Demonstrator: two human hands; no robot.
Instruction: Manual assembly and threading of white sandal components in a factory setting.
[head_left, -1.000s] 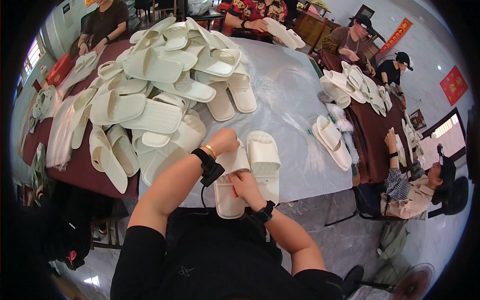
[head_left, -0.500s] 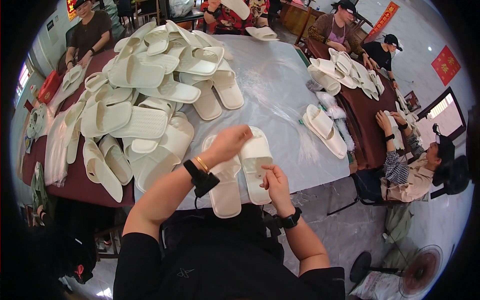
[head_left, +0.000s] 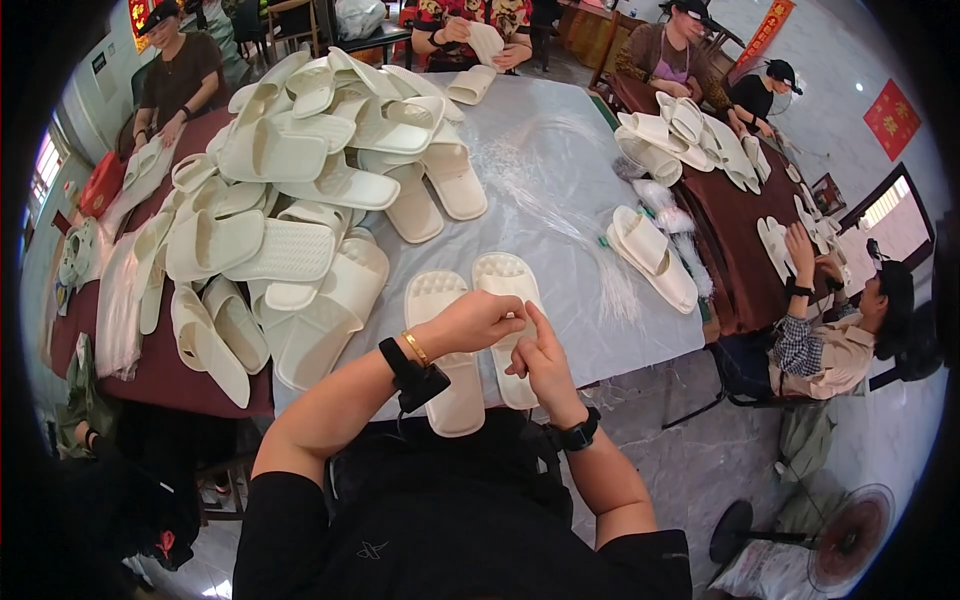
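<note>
Two cream slippers lie side by side on the grey table cover (head_left: 560, 190) right in front of me, the left slipper (head_left: 438, 300) and the right slipper (head_left: 503, 275). My left hand (head_left: 475, 322) reaches across both, its fingers curled down onto the middle of the right slipper. My right hand (head_left: 540, 358) rests on the near half of the same slipper, with its index finger raised against my left fingertips. Whether anything small is pinched between them is too fine to tell. Each wrist wears a black band.
A big heap of cream slippers (head_left: 290, 190) fills the left of the table. A bundle of thin clear plastic strands (head_left: 560, 200) and another slipper pair (head_left: 650, 255) lie to the right. Other people sit around the table and at a dark table (head_left: 740, 250) on the right, handling slippers.
The pair has been set down flat and slid a little toward me. My hands have left the slippers' ends and come together over the middle of the right one.
</note>
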